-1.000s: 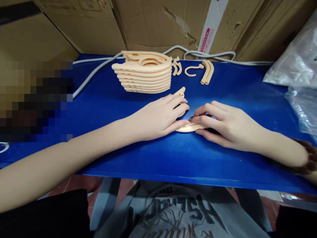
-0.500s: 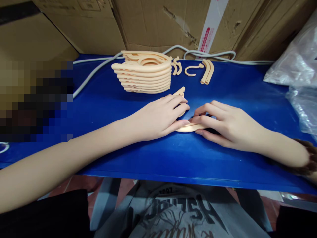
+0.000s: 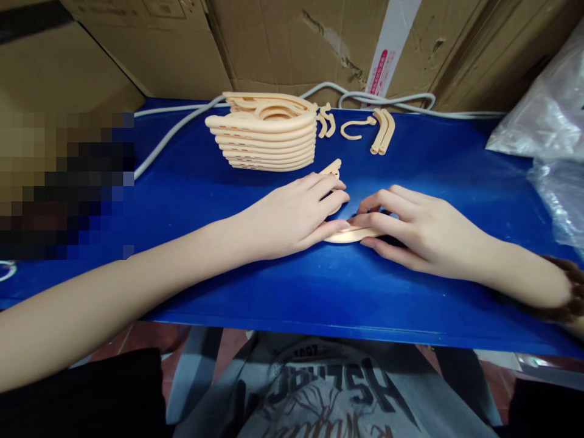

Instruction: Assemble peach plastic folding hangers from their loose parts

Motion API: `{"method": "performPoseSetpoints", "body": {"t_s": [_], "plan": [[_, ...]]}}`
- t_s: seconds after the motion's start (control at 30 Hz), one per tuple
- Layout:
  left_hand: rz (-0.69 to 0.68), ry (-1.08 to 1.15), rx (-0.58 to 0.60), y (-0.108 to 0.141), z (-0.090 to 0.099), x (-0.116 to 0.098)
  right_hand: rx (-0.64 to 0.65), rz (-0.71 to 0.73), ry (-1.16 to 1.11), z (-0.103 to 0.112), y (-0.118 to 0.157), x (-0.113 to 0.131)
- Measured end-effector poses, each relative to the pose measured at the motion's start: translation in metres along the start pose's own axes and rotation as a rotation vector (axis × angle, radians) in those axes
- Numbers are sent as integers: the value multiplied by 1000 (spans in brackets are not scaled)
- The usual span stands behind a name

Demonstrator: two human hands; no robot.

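Observation:
A cream plastic hanger piece [image 3: 349, 235] lies on the blue tabletop with both hands on it. My left hand [image 3: 298, 213] reaches across from the left and covers much of the piece, its thumb pressing on the near bar. From the right, my right hand [image 3: 410, 228] grips the end of that bar between thumb and fingers. Another end of cream plastic [image 3: 336, 167] sticks out past my left fingertips; whether it belongs to the same piece is hidden under the hand.
Behind my left hand stands a stack of folded cream hangers [image 3: 267, 140]. Small curved parts [image 3: 326, 121], a loose hook [image 3: 356, 129] and two curved arms [image 3: 382, 132] lie to its right. A grey cable [image 3: 177, 137], cardboard boxes [image 3: 283, 48] and plastic bags [image 3: 542, 103] border the table.

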State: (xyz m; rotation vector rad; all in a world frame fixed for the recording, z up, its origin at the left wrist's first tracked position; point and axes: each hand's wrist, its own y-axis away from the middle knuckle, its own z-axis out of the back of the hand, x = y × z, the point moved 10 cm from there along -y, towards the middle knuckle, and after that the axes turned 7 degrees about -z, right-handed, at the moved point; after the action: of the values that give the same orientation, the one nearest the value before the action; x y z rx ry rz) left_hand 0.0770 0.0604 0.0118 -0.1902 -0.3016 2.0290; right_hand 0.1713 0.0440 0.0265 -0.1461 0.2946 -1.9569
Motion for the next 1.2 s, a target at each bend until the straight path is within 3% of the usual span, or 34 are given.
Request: {"method": "performPoseSetpoints", "body": {"t_s": [1.2], "plan": [[13,6,10,1,-1,2,-45,38,20,3,-2,7]]}}
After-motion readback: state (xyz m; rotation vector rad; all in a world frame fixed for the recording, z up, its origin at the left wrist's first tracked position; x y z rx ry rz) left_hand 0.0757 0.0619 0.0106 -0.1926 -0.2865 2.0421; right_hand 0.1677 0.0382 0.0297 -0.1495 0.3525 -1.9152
